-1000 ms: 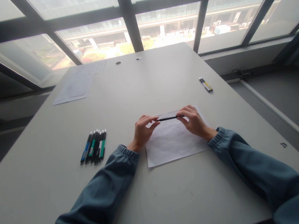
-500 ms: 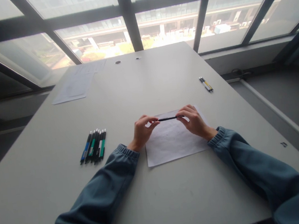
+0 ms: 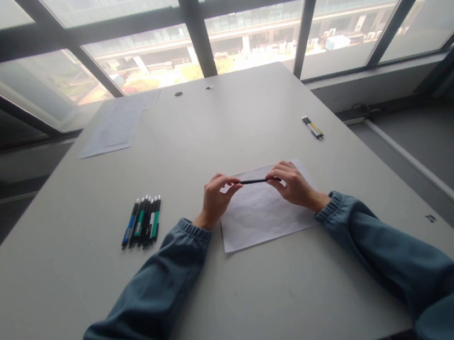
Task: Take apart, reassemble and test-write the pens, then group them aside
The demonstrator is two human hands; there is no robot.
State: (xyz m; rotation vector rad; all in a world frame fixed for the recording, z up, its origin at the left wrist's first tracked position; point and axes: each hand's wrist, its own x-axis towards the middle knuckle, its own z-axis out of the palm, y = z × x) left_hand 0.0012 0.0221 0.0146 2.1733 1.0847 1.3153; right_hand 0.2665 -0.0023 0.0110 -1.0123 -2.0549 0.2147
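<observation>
A slim black pen (image 3: 253, 181) is held level between both hands, above the far part of a white sheet of paper (image 3: 258, 224). My left hand (image 3: 217, 196) pinches its left end between thumb and fingers. At the other end my right hand (image 3: 293, 185) grips it the same way, fingers closed. Both tips of the pen are partly covered by the fingers. To the left of my left hand lies a row of several pens (image 3: 141, 223), dark with blue, green and white parts.
Two pens (image 3: 313, 127), with yellow and white on them, lie near the table's right edge. Papers (image 3: 110, 130) rest at the far left of the white table (image 3: 236, 312). A small dark mark (image 3: 430, 218) shows at the right edge. Windows stand behind.
The right hand has shifted very slightly left along the pen, and the pen sits a little more level. The left hand, paper and other pens stay in place.
</observation>
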